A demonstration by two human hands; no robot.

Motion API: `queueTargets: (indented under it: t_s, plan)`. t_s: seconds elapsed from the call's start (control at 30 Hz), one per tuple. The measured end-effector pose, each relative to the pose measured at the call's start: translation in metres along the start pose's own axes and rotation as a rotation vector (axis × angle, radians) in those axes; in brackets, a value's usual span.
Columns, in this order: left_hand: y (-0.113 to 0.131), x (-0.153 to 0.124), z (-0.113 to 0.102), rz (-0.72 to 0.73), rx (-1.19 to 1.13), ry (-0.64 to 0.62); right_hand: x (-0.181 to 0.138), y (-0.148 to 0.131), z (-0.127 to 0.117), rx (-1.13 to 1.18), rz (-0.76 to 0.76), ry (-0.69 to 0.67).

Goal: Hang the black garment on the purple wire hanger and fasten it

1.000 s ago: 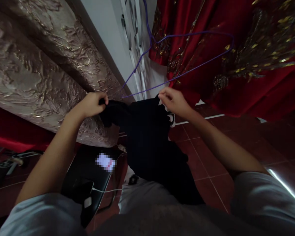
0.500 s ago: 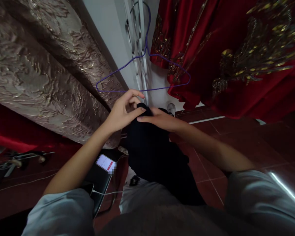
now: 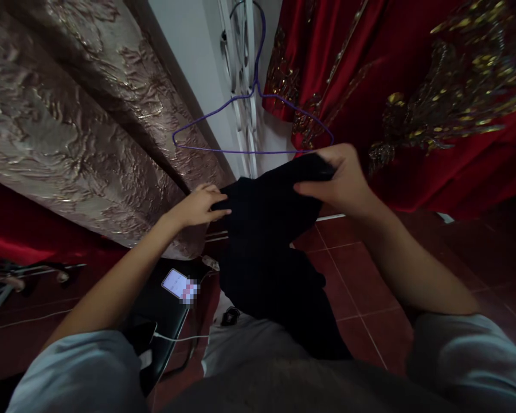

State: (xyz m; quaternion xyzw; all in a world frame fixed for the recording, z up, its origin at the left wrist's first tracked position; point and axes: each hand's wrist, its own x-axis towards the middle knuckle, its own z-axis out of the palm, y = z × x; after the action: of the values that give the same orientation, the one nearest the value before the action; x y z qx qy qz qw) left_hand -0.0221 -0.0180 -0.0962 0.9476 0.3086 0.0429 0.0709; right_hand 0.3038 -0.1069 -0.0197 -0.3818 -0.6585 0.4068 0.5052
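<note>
1. The black garment (image 3: 266, 235) is spread between both hands, in front of the person's body.
2. The left hand (image 3: 200, 205) pinches its left edge; the right hand (image 3: 348, 178) grips its upper right part, thumb on top.
3. Just beyond is a purple wire hanger (image 3: 251, 152).
4. Red sequined fabric (image 3: 395, 34) hangs right; a lit phone (image 3: 176, 283) lies left.

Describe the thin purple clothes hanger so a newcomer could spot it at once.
Start with the big red satin cloth with gold sequins at the upper right, then go left to the white lattice. In front of it, just above the dark cloth garment, is the thin purple clothes hanger. Its slim purple triangular outline sets it apart from the pale lattice and red satin.
</note>
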Motion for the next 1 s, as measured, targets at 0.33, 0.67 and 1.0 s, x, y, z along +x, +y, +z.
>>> queueTargets:
  t_s: [0.33, 0.67, 1.0]
  plan:
    - [0.013, -0.043, -0.045, -0.197, 0.033, 0.161, 0.087, 0.115, 0.012, -0.143, -0.033, 0.336]
    - [-0.004, -0.057, -0.027, -0.295, 0.09, 0.191, 0.059, 0.113, -0.008, -0.297, 0.029, 0.451]
    - [0.038, 0.003, -0.08, -0.21, -0.063, 0.688, 0.033, 0.096, 0.007, -0.235, 0.081, 0.313]
